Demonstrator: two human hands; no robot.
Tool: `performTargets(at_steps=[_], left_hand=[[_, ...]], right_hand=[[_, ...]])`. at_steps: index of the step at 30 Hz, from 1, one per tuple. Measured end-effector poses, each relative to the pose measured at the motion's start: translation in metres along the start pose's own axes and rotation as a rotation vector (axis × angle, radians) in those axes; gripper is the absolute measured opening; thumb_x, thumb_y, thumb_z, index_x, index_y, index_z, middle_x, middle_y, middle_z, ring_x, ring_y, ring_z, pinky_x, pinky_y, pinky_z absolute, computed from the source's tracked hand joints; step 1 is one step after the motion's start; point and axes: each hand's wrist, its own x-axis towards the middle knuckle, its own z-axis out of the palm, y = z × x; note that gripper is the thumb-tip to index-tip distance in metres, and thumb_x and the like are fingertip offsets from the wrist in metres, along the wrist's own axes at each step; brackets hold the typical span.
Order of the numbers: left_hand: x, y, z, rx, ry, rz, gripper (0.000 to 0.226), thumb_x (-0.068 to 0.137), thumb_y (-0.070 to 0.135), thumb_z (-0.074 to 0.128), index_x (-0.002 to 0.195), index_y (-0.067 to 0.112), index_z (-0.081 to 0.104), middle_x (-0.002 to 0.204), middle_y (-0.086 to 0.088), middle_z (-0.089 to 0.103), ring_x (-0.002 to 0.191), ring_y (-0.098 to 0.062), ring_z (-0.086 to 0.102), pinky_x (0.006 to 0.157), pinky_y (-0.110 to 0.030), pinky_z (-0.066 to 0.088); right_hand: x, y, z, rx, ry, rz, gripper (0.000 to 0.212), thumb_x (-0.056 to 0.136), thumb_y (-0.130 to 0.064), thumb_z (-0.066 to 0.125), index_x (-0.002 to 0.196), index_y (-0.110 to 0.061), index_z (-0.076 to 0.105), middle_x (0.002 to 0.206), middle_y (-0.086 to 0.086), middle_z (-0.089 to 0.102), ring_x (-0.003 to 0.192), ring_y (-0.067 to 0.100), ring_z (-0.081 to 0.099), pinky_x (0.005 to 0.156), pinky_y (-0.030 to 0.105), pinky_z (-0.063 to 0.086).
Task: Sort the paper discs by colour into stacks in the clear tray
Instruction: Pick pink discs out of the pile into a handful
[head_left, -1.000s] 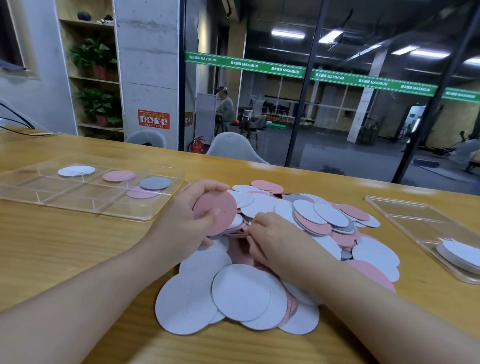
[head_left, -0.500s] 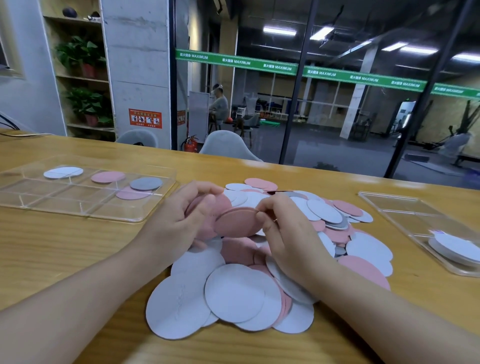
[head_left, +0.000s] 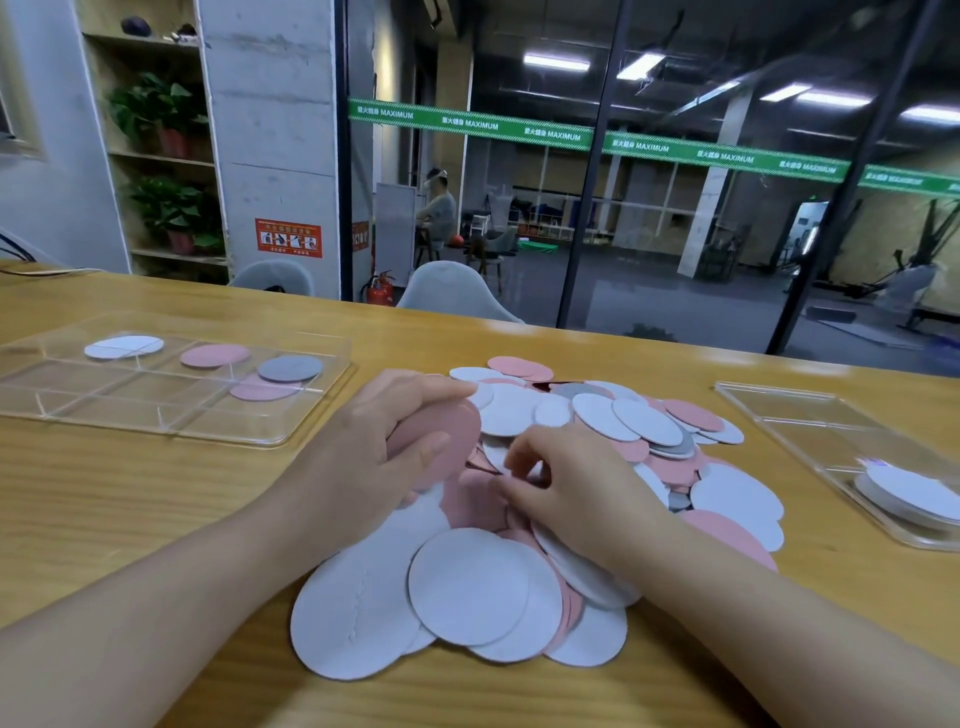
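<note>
A loose pile of paper discs (head_left: 597, 441), white, pink and grey, lay on the middle of the wooden desk (head_left: 130, 499). The left hand (head_left: 374, 452) gripped a small stack of pink discs (head_left: 441, 436) at the pile's left edge, fingers and thumb curled around it. The right hand (head_left: 571, 493) rested on the pile just beside it, its fingers (head_left: 519, 457) bent and pinching at the pink discs beneath; what exactly they held could not be told. At far left sat the clear tray (head_left: 311, 410), with a white disc (head_left: 123, 346), a pink disc (head_left: 214, 355), a grey disc (head_left: 290, 368) and another pink disc (head_left: 260, 389) in separate compartments. A second clear tray (head_left: 789, 415) at right held a white stack (head_left: 909, 493).
</note>
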Motion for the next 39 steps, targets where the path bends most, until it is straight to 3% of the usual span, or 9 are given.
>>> performTargets(at_steps=[3, 6, 12, 15, 19, 23, 31, 36, 39], left_hand=[[0.001, 0.0, -0.002, -0.016, 0.025, -0.012, 0.051, 0.088, 0.004, 0.058, 0.103, 0.052, 0.06, 0.1, 0.036, 0.046, 0.097, 0.006, 0.048, 0.053, -0.028, 0.058], [0.001, 0.0, -0.003, 0.0, 0.015, -0.019, 0.05, 0.088, 0.005, 0.059, 0.102, 0.053, 0.058, 0.101, 0.036, 0.046, 0.098, 0.007, 0.048, 0.053, -0.026, 0.057], [0.001, -0.001, -0.002, -0.002, -0.007, -0.026, 0.05, 0.088, 0.005, 0.058, 0.103, 0.052, 0.058, 0.104, 0.033, 0.047, 0.099, 0.008, 0.047, 0.052, -0.021, 0.054], [-0.001, -0.002, -0.002, -0.015, -0.005, -0.037, 0.05, 0.088, 0.005, 0.059, 0.103, 0.053, 0.059, 0.105, 0.032, 0.048, 0.099, 0.006, 0.049, 0.053, -0.022, 0.055], [-0.001, -0.002, -0.001, -0.025, -0.001, -0.04, 0.049, 0.088, 0.005, 0.059, 0.103, 0.051, 0.059, 0.104, 0.033, 0.049, 0.098, 0.005, 0.05, 0.053, -0.022, 0.055], [0.001, -0.003, 0.0, -0.031, 0.038, -0.033, 0.048, 0.088, 0.005, 0.06, 0.101, 0.052, 0.061, 0.103, 0.031, 0.049, 0.098, 0.001, 0.051, 0.052, -0.023, 0.055], [0.006, -0.009, -0.002, -0.11, 0.182, -0.095, 0.044, 0.093, 0.013, 0.054, 0.098, 0.056, 0.06, 0.111, 0.017, 0.05, 0.093, -0.014, 0.057, 0.054, -0.03, 0.057], [0.007, -0.005, 0.001, -0.211, 0.185, -0.181, 0.03, 0.094, 0.022, 0.05, 0.094, 0.05, 0.061, 0.114, 0.011, 0.052, 0.086, -0.01, 0.062, 0.053, -0.03, 0.057], [0.005, 0.002, 0.001, -0.26, 0.141, -0.184, 0.018, 0.086, 0.034, 0.053, 0.099, 0.045, 0.06, 0.109, 0.009, 0.055, 0.073, -0.011, 0.066, 0.055, -0.043, 0.059]], right_hand=[[0.0, -0.005, -0.001, -0.126, -0.019, 0.053, 0.048, 0.076, -0.059, 0.058, 0.081, -0.012, 0.061, 0.08, -0.001, 0.061, 0.078, 0.016, 0.051, 0.067, 0.035, 0.046], [0.0, -0.013, -0.003, -0.174, -0.091, 0.062, 0.057, 0.071, -0.063, 0.058, 0.063, -0.008, 0.045, 0.064, 0.005, 0.048, 0.063, 0.02, 0.041, 0.052, 0.035, 0.031], [0.001, -0.016, -0.007, -0.05, -0.217, 0.14, 0.054, 0.074, -0.052, 0.067, 0.097, -0.004, 0.062, 0.095, 0.011, 0.065, 0.087, 0.025, 0.057, 0.077, 0.042, 0.048], [0.002, -0.017, -0.007, 0.03, -0.266, 0.177, 0.041, 0.074, -0.047, 0.07, 0.095, -0.013, 0.06, 0.09, 0.001, 0.066, 0.081, 0.016, 0.057, 0.071, 0.032, 0.046], [0.006, -0.015, -0.009, 0.15, -0.316, 0.202, 0.021, 0.074, -0.035, 0.075, 0.073, -0.023, 0.057, 0.061, -0.01, 0.057, 0.05, -0.001, 0.046, 0.045, 0.013, 0.032], [0.003, -0.014, -0.004, 0.221, -0.275, 0.177, 0.021, 0.077, -0.025, 0.071, 0.075, -0.008, 0.061, 0.059, -0.007, 0.048, 0.052, 0.006, 0.039, 0.051, 0.021, 0.031], [0.006, -0.002, -0.006, 0.391, 0.087, 0.168, 0.017, 0.091, -0.015, 0.058, 0.074, -0.014, 0.056, 0.063, -0.008, 0.047, 0.058, 0.005, 0.041, 0.054, 0.016, 0.033], [0.005, -0.003, -0.002, 0.486, 0.124, 0.129, 0.018, 0.092, -0.017, 0.058, 0.074, -0.019, 0.059, 0.072, -0.006, 0.055, 0.071, 0.012, 0.05, 0.067, 0.028, 0.041], [0.003, -0.006, -0.002, 0.542, 0.129, 0.138, 0.013, 0.089, -0.02, 0.063, 0.076, -0.019, 0.062, 0.074, -0.002, 0.064, 0.074, 0.017, 0.06, 0.07, 0.033, 0.048]])
